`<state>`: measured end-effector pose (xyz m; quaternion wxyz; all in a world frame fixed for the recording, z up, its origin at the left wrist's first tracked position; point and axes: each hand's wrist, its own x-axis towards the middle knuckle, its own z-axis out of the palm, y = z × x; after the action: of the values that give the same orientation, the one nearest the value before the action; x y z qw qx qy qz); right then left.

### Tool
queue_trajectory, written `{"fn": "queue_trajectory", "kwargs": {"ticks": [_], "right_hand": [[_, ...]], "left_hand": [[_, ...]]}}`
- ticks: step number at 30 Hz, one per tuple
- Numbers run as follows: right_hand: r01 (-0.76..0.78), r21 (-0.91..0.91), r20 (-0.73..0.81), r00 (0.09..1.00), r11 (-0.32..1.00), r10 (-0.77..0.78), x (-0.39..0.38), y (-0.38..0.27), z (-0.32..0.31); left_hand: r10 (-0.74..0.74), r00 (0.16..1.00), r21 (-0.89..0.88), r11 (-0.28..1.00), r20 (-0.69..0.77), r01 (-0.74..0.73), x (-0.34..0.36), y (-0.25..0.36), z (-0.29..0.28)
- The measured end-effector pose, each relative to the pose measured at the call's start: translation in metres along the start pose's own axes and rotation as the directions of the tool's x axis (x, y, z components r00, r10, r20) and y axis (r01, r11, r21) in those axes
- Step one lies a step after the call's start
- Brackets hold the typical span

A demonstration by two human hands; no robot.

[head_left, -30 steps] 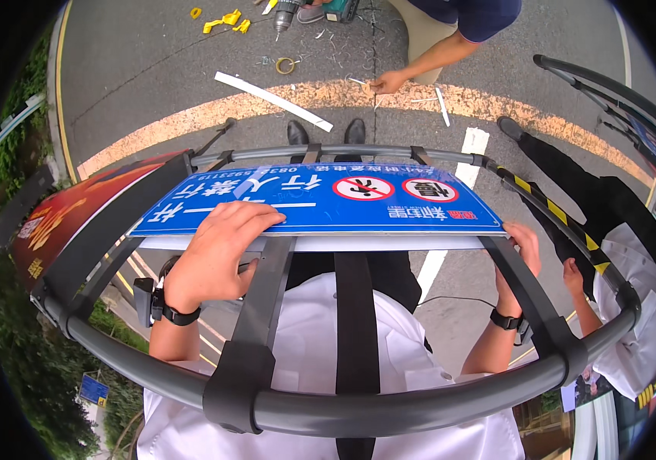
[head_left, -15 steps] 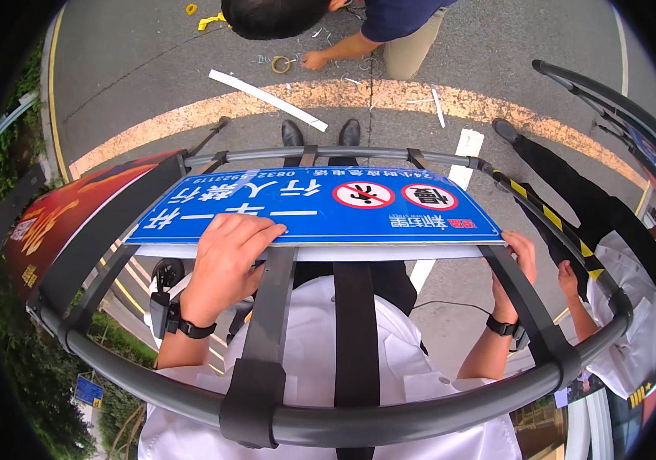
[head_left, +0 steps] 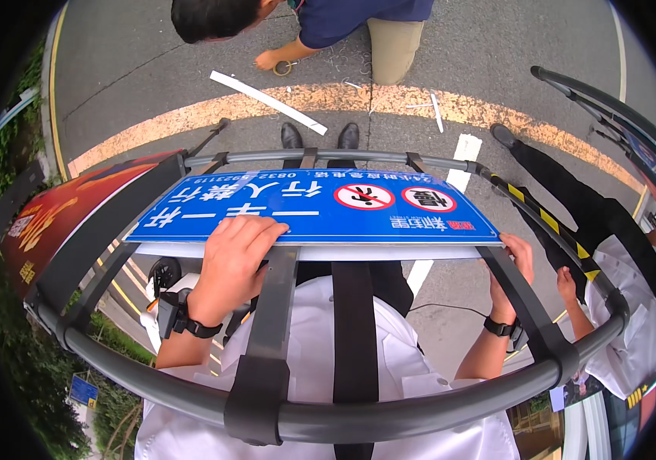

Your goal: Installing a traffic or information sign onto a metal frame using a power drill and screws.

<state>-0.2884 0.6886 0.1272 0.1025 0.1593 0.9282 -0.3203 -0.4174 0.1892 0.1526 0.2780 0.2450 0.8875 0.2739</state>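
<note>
Blue rectangular panel: flat board (head_left: 328,222) with white characters and two round red-and-white symbols; lay across the bars of the frame, long side running left to right.
Layer beneath: white sheet (head_left: 389,253), its near edge showing just past the panel.
Left hand: hand (head_left: 237,257) at the panel's near edge, left of middle; partly closed, fingers bent over the top, thumb below the edge; had hold of the panel.
Right hand: hand (head_left: 513,261) at the panel's near right corner; fingers curled, tips touching the corner; palm partly hidden by a bar, so firmness of grip could not be told.
Wrists: black wristband (head_left: 203,330) on the left, black wristband (head_left: 498,328) on the right.
Frame: dark grey tubular metal frame (head_left: 420,418) with flat crossbars; yellow-and-black striped tape (head_left: 549,218) along its right side.
Left of frame: red printed board (head_left: 59,207), tilted.
Far ground: long white strip (head_left: 266,102) lying askew on grey asphalt; tan tape roll (head_left: 282,68) beyond it.
Far co-worker: person in navy shirt (head_left: 366,19), kneeling, one hand at the tape roll.
Right co-worker: person in white shirt (head_left: 619,307) and black trousers, just beside the frame.
</note>
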Motion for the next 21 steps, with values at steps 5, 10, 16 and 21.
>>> {"fn": "queue_trajectory", "kwargs": {"ticks": [5,10,16,21], "right_hand": [[0.079,0.004,-0.036,0.996,0.997,-0.079,0.007,-0.005,0.007],[0.076,-0.027,-0.037,0.996,0.997,-0.077,0.002,0.002,0.004],[0.046,-0.021,0.001,0.999,0.999,-0.046,0.003,0.015,0.002],[0.038,-0.014,-0.043,0.998,0.999,-0.038,-0.002,0.003,0.0]], "left_hand": [[-0.026,0.999,0.009,1.0,-0.022,0.026,-0.015,-0.005,0.006],[-0.008,0.999,-0.001,1.0,-0.034,0.008,-0.009,-0.002,0.009],[-0.017,0.997,-0.021,1.0,-0.079,0.016,-0.01,0.002,0.01],[-0.026,0.996,-0.05,0.999,-0.091,0.021,-0.007,0.003,0.015]]}}
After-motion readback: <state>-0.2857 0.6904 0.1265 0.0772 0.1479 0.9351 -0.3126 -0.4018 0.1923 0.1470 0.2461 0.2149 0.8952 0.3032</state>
